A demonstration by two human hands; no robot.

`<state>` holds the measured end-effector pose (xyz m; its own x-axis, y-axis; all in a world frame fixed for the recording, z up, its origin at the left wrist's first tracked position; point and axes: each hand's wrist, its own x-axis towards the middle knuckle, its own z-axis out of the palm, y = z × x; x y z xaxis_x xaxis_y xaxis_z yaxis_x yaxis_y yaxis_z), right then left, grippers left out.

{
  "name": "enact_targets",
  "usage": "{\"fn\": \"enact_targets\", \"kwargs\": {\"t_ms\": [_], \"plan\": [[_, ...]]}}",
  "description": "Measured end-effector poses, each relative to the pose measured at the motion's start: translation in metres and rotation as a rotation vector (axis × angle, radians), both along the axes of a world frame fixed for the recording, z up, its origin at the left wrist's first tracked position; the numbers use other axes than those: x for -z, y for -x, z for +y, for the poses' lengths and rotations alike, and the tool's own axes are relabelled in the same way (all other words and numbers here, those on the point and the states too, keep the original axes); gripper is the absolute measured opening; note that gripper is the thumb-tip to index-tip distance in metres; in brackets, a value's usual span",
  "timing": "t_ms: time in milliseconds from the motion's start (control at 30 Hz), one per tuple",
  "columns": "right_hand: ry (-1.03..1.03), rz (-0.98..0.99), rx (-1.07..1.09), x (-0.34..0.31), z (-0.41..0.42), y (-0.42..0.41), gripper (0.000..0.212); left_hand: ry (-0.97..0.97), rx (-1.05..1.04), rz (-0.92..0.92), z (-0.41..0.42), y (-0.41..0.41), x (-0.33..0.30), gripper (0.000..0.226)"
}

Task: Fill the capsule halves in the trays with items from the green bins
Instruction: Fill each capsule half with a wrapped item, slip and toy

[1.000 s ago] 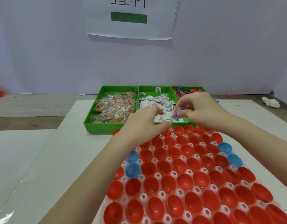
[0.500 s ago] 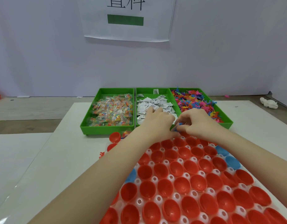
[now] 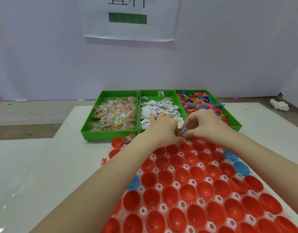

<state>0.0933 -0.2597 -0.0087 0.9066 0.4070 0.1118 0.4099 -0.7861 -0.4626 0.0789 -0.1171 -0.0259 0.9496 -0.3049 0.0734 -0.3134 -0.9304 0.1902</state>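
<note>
both hands met at the tray's (image 3: pixel 163 207) far edge, before the green bins (image 3: pixel 109 132); right hand (image 3: pixel 205 125) fingers pinched a small blue item (image 3: pixel 185 131), left hand (image 3: pixel 161 128) fingers curled beside it, grip hidden.

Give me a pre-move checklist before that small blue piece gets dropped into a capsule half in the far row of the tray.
1. Blue piece held: ok, pinched by right hand.
2. Left hand helping hold it: cannot tell, fingers meet the right hand's there.
3. Hands over the tray far row: ok.
4. Red capsule halves below open side up: ok.
5. Target half empty: cannot tell, the hands hide it.
6. Three green bins stocked: ok.
</note>
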Motion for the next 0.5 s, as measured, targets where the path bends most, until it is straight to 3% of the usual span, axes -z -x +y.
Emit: {"fn": "enact_targets", "kwargs": {"t_ms": [67,267,500], "plan": [[0.082,-0.073,-0.028,0.002,0.003,0.002,0.010,0.019,0.006,-0.007,-0.001,0.000,0.001,0.042],[0.300,-0.154,-0.141,0.002,0.015,-0.002,0.028,-0.055,0.029,-0.040,-0.002,-0.003,0.002,0.042],[0.244,0.049,-0.155,-0.008,0.005,-0.009,0.020,-0.029,0.016,-0.021,-0.003,-0.002,0.001,0.038]]}}
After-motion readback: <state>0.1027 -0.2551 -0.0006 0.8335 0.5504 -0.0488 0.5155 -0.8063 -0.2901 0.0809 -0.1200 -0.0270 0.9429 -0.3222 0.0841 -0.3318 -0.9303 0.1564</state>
